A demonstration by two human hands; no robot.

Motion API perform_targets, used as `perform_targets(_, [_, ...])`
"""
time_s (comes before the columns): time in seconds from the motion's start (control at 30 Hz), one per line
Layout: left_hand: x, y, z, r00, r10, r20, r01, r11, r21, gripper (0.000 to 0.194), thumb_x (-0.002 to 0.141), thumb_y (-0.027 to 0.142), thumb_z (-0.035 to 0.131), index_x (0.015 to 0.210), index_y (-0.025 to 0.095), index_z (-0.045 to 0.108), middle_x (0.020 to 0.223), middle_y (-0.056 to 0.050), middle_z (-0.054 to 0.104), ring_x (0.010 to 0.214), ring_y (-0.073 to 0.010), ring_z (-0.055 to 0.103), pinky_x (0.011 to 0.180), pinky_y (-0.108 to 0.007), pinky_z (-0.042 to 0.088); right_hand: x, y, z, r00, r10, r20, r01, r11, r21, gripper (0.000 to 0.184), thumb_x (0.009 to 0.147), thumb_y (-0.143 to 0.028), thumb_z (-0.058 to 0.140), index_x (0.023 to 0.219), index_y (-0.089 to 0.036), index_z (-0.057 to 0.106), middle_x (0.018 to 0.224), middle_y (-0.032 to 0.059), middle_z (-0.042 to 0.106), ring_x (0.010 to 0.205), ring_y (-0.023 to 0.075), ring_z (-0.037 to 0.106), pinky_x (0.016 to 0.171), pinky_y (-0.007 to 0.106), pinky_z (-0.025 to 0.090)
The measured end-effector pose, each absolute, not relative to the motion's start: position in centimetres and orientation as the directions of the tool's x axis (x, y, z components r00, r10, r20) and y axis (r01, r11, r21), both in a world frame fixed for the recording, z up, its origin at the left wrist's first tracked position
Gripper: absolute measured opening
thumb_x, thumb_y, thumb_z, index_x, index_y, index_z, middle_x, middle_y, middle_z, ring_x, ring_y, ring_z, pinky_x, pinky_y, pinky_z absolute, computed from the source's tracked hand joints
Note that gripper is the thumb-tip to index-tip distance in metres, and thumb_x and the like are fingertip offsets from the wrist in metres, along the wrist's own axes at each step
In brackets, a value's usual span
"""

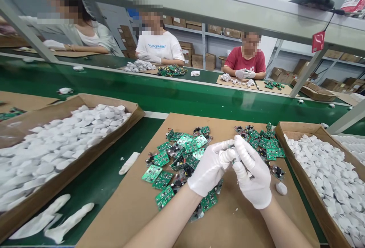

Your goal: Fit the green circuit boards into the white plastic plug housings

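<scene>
Gloved L hand (211, 166) & R hand (253, 170), fingers curled in tog., pinch small item (235, 160), mostly hidden; PCBs (162, 180) btwn trays (80, 165), prob. for quick reach.

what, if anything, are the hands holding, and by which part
A small piece appears pinched where the fingertips of the left hand and right hand meet. Most of it is hidden, so what it is and the part gripped cannot be told.

No legible txt; blue print (154, 46) on wht tee (167, 53) too blurry.
</scene>
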State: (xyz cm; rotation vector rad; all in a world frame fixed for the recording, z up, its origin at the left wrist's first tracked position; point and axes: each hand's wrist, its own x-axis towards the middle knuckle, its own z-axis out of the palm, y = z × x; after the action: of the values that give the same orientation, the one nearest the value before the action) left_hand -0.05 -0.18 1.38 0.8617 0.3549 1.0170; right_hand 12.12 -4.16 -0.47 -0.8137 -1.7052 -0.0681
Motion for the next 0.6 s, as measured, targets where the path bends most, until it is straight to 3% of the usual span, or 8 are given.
perform_targets(0.13, [-0.1,-0.3,1.8,0.516,0.847,0.125,-0.595,0.249,0.764,0.037,0.061,0.042,0.089,0.076,0.013,0.072,0.066,0.0,0.059,0.063,-0.0105,0.049,0.06,-0.022,0.042,12.2,-4.3,-0.5,-0.1,0.526,0.845,0.528,0.747,-0.403,0.05,0.1,-0.022,0.049,0.149,-0.03,0.041,0.145,0.0089,0.054,0.126,0.0271,0.059,0.101,0.042,0.056])
perform_targets(0.27, [-0.1,-0.6,2.1,0.505,0.854,0.125,-0.617,0.256,0.745,0.037,0.063,0.044,0.087,0.07,0.013,0.068,0.065,0.001,0.055,0.063,-0.0104,0.048,0.061,-0.022,0.043,12.1,-4.4,-0.6,-0.021,0.587,0.809,0.456,0.726,-0.515,0.068,0.101,-0.032,0.049,0.157,-0.032,0.009,0.145,0.0104,0.054,0.126,0.0253,0.059,0.098,0.042,0.058])
perform_targets(0.3, [-0.2,-0.6,2.1,0.507,0.853,0.126,-0.62,0.259,0.741,0.037,0.063,0.044,0.087,0.07,0.014,0.067,0.064,0.001,0.054,0.063,-0.0106,0.048,0.062,-0.022,0.043,12.1,-4.4,-0.5,-0.022,0.586,0.81,0.463,0.724,-0.511,0.068,0.101,-0.032,0.049,0.157,-0.032,0.011,0.146,0.0101,0.053,0.128,0.0257,0.058,0.1,0.042,0.056])
perform_targets(0.43, [-0.2,-0.6,2.3,0.536,0.834,0.133,-0.609,0.273,0.745,0.036,0.065,0.042,0.085,0.064,0.014,0.065,0.064,0.001,0.054,0.061,-0.0098,0.046,0.061,-0.022,0.044,12.2,-4.4,-0.1,-0.096,0.53,0.843,0.531,0.743,-0.407,0.047,0.1,-0.023,0.051,0.146,-0.031,0.047,0.15,0.0076,0.049,0.131,0.0281,0.054,0.106,0.042,0.052])
perform_targets(0.53, [-0.2,-0.6,2.6,0.533,0.837,0.126,-0.594,0.264,0.76,0.041,0.061,0.045,0.087,0.057,0.013,0.062,0.063,0.0,0.055,0.059,-0.0097,0.047,0.06,-0.023,0.044,12.4,-4.5,0.0,-0.081,0.547,0.833,0.474,0.757,-0.45,0.047,0.099,-0.028,0.053,0.146,-0.03,0.047,0.147,0.009,0.052,0.127,0.029,0.058,0.103,0.043,0.054])
perform_targets(0.6, [-0.1,-0.6,2.7,0.527,0.842,0.117,-0.592,0.265,0.761,0.044,0.055,0.049,0.089,0.06,0.014,0.064,0.06,0.001,0.055,0.055,-0.0096,0.047,0.058,-0.024,0.044,12.6,-4.8,0.0,-0.024,0.609,0.793,0.362,0.744,-0.561,0.055,0.099,-0.037,0.053,0.151,-0.032,0.036,0.145,0.0097,0.054,0.119,0.0293,0.064,0.091,0.042,0.062])
